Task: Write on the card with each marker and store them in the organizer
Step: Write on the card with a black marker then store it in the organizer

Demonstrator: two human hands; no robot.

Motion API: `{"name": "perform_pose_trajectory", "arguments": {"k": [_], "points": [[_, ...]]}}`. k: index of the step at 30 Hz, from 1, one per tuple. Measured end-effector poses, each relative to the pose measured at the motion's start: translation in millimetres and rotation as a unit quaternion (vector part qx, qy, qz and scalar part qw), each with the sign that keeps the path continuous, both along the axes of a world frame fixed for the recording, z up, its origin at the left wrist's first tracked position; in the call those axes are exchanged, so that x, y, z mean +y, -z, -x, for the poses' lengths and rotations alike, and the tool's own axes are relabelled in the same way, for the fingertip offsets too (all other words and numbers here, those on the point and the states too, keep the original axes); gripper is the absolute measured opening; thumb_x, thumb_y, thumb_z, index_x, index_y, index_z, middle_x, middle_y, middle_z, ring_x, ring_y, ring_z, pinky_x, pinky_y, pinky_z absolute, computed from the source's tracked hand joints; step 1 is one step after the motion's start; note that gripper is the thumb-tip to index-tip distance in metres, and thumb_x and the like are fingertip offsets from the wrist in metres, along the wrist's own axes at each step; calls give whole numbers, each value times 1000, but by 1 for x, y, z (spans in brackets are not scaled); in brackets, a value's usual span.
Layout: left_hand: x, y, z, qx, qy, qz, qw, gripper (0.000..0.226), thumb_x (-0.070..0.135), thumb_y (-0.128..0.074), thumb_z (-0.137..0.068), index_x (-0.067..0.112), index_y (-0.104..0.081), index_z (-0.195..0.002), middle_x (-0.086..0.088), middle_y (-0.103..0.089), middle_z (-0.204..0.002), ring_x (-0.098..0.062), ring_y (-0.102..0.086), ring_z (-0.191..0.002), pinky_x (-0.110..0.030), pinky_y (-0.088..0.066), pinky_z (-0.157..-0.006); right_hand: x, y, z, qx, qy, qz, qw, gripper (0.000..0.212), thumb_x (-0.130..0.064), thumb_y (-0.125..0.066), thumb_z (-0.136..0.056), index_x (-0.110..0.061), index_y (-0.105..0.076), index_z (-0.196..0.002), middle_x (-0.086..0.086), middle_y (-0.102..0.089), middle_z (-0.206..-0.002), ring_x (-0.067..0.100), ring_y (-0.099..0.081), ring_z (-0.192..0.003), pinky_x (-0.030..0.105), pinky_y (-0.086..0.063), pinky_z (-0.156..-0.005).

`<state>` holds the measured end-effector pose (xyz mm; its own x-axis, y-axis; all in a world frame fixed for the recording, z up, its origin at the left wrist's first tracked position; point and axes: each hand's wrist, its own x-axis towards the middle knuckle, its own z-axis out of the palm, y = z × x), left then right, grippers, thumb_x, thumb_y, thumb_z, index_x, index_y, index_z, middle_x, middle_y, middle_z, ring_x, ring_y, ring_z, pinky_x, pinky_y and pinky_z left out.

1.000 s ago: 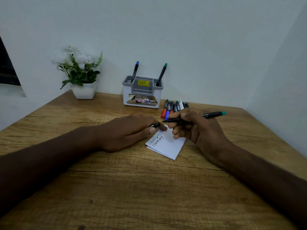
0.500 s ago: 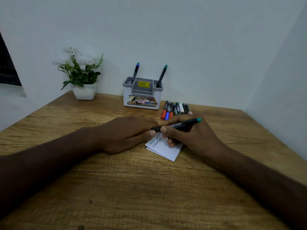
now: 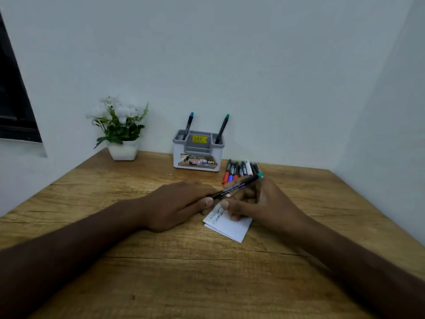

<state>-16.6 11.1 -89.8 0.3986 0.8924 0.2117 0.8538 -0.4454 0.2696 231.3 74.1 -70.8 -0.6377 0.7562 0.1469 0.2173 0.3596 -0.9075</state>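
while the right hand (image 3: 259, 203) curls its fingers around a black marker (image 3: 234, 186) with a green end, its lower fingertips rest on the far part of the white card (image 3: 232, 226), which lies flat on the wooden table (image 3: 184, 272). the marker slants from its green end, up and to the right of the card, down toward the card's far left corner, where its tip meets the left hand (image 3: 179, 203). that hand lies knuckles up just left of the card, fingers folded in, thumb and forefinger closing around the marker's tip end; whether a cap sits in that pinch cannot be told. a few lines of handwriting show on the card's far left part, partly hidden by the fingers.

beyond the card, a little to its right, a row of loose markers (image 3: 241, 170) lies side by side on the table, with red, blue, white and dark ends showing. farther back from the card and slightly left stands the grey and white organizer (image 3: 197, 155), with a yellow price sticker on its inner part. two markers stand tilted in it: a blue-capped marker (image 3: 188, 125) in the left compartment and a green-capped marker (image 3: 222, 127) in the right one. well to the left of the card, by the wall, sits a white pot of white flowers (image 3: 119, 127).
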Motion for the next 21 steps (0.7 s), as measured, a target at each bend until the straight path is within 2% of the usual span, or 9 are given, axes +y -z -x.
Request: {"name": "perform_pose_trajectory", "arguments": {"k": [2, 5, 9, 12, 15, 17, 18, 21], "points": [[0, 0, 2, -61, -8, 6, 998, 34, 43, -29, -113, 34, -56, -131, 22, -62, -120, 2, -56, -112, -31, -47, -98, 4, 2, -7, -53, -13, -45, 998, 29, -22, -90, -84, -16, -74, -107, 7, -82, -94, 19, -79, -86, 35, -66, -82], [0, -3, 2, -185, -31, -16, 982, 30, 33, -34, -113, 30, -48, -139, 23, -70, -123, 3, -63, -117, -22, -46, -98, 4, 8, -10, -105, -37, -87, 990, 16, -20, -88, -86, -20, -78, -98, 2, -80, -94, 5, -74, -81, 21, -59, -75], [4, -11, 0, -359, -114, -19, 926, 22, 29, -31, -115, 21, -51, -120, 11, -79, -113, -2, -68, -116, -31, -49, -103, 2, 11, -8, -96, -29, -133, 986, 9, -22, -86, -89, -24, -79, -92, -5, -80, -90, 6, -73, -79, 18, -57, -72], [17, -23, 2, -364, -196, -151, 898, 37, 37, -35, -114, 21, -68, -105, 11, -78, -106, -5, -69, -106, -36, -53, -98, 2, 12, -9, -90, -44, -145, 984, 6, -20, -84, -91, -23, -79, -90, -9, -79, -88, 6, -72, -78, 18, -55, -70], [43, -42, 13, -343, -289, -257, 856, 32, 42, -45, -110, 33, -76, -110, 12, -72, -104, -8, -63, -95, -33, -50, -81, 1, 13, -11, -87, -54, -161, 982, 6, -22, -82, -93, -25, -79, -89, -11, -79, -88, 5, -72, -79, 17, -54, -71], [64, -59, 22, -392, -332, -241, 824, 31, 45, -52, -107, 32, -78, -118, 10, -73, -105, -9, -62, -92, -29, -49, -81, 1, 13, -13, -88, -54, -172, 980, 6, -23, -82, -93, -25, -79, -89, -12, -79, -88, 4, -72, -81, 15, -53, -71], [74, -66, 26, -404, -349, -228, 814, 31, 45, -55, -106, 28, -78, -117, 7, -73, -99, -8, -63, -89, -28, -49, -80, 1, 13, -14, -88, -55, -177, 979, 6, -23, -82, -93, -26, -79, -88, -13, -79, -88, 4, -72, -81, 14, -53, -71], [99, -77, 40, -310, -392, -255, 828, 32, 37, -61, -104, 12, -80, -97, -1, -70, -76, -13, -61, -72, -29, -48, -78, 2, 14, -15, -85, -61, -179, 978, 7, -23, -82, -93, -26, -79, -88, -14, -79, -89, 4, -73, -82, 15, -54, -72]]}}
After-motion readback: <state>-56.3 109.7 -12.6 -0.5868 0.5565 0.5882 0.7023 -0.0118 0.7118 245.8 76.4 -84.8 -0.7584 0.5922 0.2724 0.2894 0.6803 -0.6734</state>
